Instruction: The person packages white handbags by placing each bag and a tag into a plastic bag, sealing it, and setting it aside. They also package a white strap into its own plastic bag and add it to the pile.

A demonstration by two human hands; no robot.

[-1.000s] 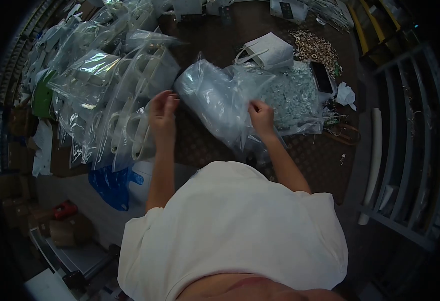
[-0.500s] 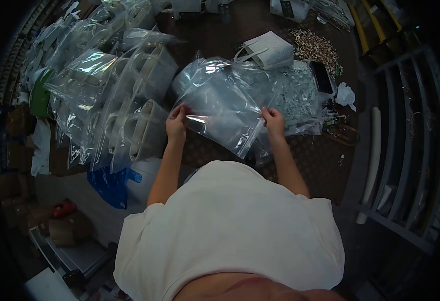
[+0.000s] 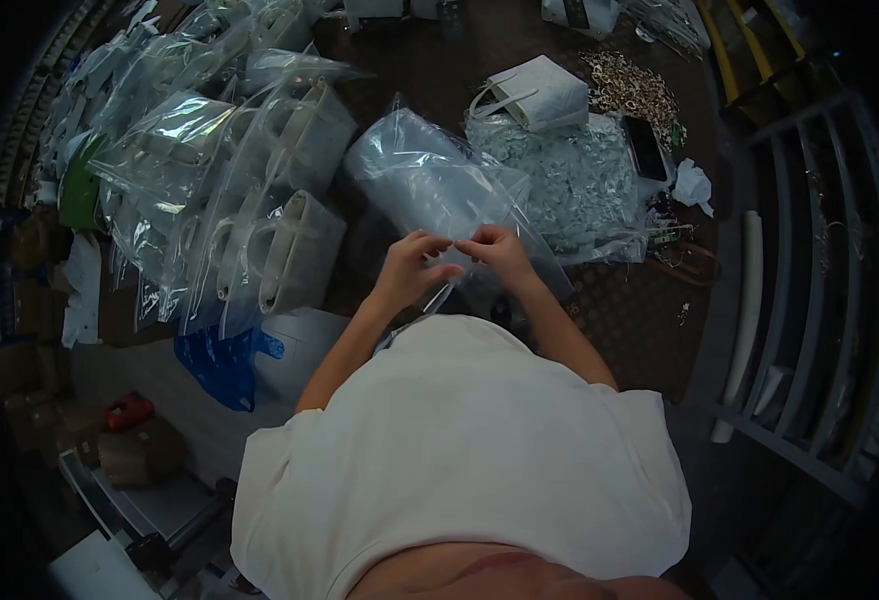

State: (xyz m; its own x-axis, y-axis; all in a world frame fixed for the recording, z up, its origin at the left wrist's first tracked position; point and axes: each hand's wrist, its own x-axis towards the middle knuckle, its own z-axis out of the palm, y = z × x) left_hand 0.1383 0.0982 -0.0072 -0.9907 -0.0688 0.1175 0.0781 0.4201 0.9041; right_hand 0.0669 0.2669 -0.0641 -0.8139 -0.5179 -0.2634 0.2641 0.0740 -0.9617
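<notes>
Close together near the table's front edge, my left hand (image 3: 421,268) and my right hand (image 3: 496,252) are over a clear plastic bag. My right hand's fingers are pinched on the bag's edge. The left hand's thumb and fingers are apart, beside a strip of clear plastic; no firm hold shows. Just beyond them lies a stack of clear plastic bags (image 3: 399,165). To the right is a plastic sheet full of small clear packets (image 3: 569,180), with a small white handbag (image 3: 551,92) at its back edge.
Several bagged white handbags (image 3: 304,245) fill the left side. A phone (image 3: 644,150), crumpled white paper (image 3: 692,186) and a heap of metal hardware (image 3: 631,88) lie at the right. A blue bag (image 3: 221,368) hangs left of me; shelving (image 3: 794,270) stands right.
Both hands have come together from the two sides of the clear bag. The bag is no longer spread wide between them, and the left hand's fingers have parted.
</notes>
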